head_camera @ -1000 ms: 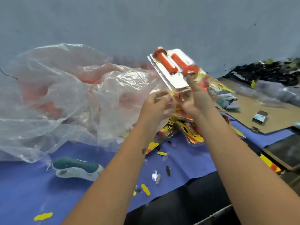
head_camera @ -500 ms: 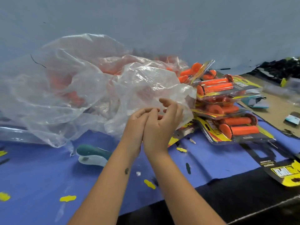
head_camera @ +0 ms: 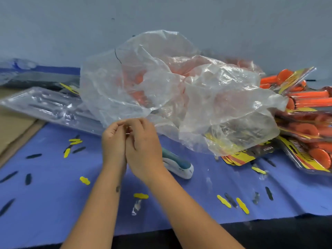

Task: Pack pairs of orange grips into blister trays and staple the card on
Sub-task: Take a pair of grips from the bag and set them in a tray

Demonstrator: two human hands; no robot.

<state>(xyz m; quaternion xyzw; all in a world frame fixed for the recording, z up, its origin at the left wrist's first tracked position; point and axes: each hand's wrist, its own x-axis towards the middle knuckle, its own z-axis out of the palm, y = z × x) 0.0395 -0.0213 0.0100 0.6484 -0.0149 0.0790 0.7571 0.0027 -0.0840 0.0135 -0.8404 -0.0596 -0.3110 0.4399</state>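
My left hand [head_camera: 114,141] and my right hand [head_camera: 143,146] are pressed together above the blue cloth [head_camera: 53,194], just in front of a big clear plastic bag [head_camera: 197,90] with loose orange grips [head_camera: 138,81] showing through it. Fingertips of both hands pinch a tiny silvery piece [head_camera: 128,134], too small to identify. A teal and white stapler [head_camera: 179,167] lies on the cloth, partly hidden behind my right hand. Empty clear blister trays [head_camera: 45,105] are stacked at the left. Packed blister packs with orange grips [head_camera: 305,108] are piled at the right.
A stack of yellow and black cards [head_camera: 239,156] lies under the bag's right edge. Yellow and black punched scraps [head_camera: 240,203] are scattered over the cloth. Brown cardboard [head_camera: 10,126] lies at the far left. A grey wall [head_camera: 161,18] stands behind everything.
One second ago both hands held up a packed blister of orange grips at the right. It is out of my hands, which came together low in front of the bag; the view swung left.
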